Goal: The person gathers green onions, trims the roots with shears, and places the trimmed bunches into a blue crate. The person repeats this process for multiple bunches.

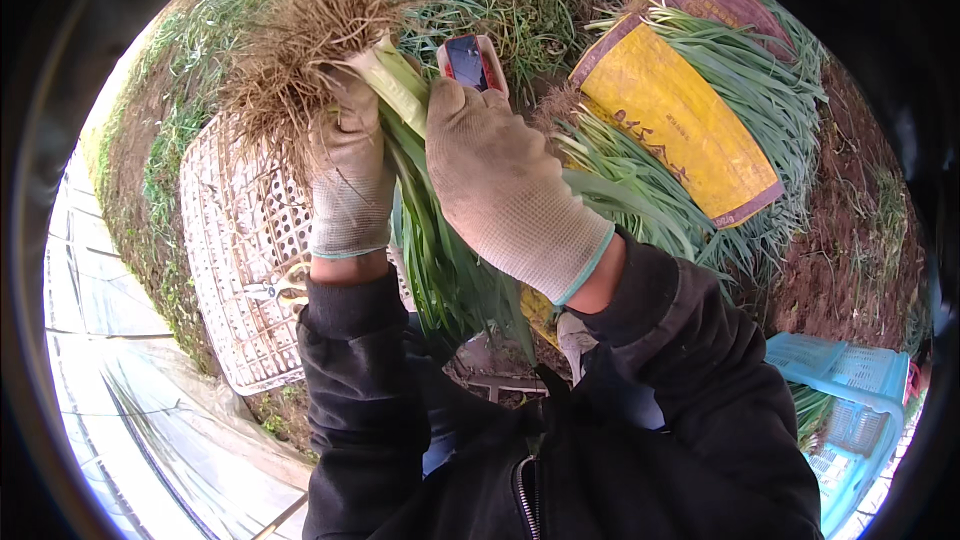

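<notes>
My left hand (pixel 349 146), in a beige knit glove, is closed around a bunch of leafy green plants (pixel 401 94) just below its dense brown roots (pixel 322 22). The pale stalks lean to the right and the long green leaves hang down between my forearms. My right hand (pixel 499 172), gloved the same way, is at the right side of the stalks with its fingers curled; its thumb is by the stems, and whether it grips a leaf is hidden. Behind my right fingertips, a phone (pixel 465 60) rests in a small open container (pixel 493 52).
An upturned white plastic crate (pixel 240 255) lies left, with pliers-like hand shears (pixel 274 289) on it. At right, a yellow printed sack (pixel 675 120) and a maroon sack (pixel 716 4) cover piles of leafy plants (pixel 780 127). A blue plastic basket (pixel 840 364) stands lower right.
</notes>
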`<state>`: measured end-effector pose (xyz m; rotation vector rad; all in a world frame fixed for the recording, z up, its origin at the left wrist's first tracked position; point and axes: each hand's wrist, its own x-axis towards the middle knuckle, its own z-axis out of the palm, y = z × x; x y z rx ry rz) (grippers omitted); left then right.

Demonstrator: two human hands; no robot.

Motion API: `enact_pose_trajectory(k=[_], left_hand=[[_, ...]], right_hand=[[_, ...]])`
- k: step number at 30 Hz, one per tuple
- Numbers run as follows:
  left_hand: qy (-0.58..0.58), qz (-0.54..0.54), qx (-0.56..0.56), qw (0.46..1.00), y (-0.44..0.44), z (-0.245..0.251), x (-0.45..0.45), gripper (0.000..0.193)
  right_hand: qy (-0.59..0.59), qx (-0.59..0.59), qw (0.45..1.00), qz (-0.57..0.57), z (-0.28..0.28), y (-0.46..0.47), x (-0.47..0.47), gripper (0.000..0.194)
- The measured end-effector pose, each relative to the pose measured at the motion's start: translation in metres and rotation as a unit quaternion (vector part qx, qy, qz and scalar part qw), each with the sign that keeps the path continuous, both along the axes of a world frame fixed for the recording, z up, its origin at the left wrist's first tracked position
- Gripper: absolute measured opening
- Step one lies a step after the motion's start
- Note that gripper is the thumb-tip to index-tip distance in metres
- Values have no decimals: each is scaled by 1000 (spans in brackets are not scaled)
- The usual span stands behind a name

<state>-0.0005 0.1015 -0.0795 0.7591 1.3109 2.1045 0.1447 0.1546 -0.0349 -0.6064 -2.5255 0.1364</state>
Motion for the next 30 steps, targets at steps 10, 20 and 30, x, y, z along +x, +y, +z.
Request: enact_pose_trajectory(k=[10,20,30], left_hand=[[-22,-8,37,999,1,2,25,63],[265,140,-33,953,3,5,40,30],[76,110,14,991,6,25,67,24]], right_hand=[[63,-57,996,3,-9,1,-6,19],[-60,-174,972,146,-7,17,8,58],[19,-121,988,94,-28,2,1,88]])
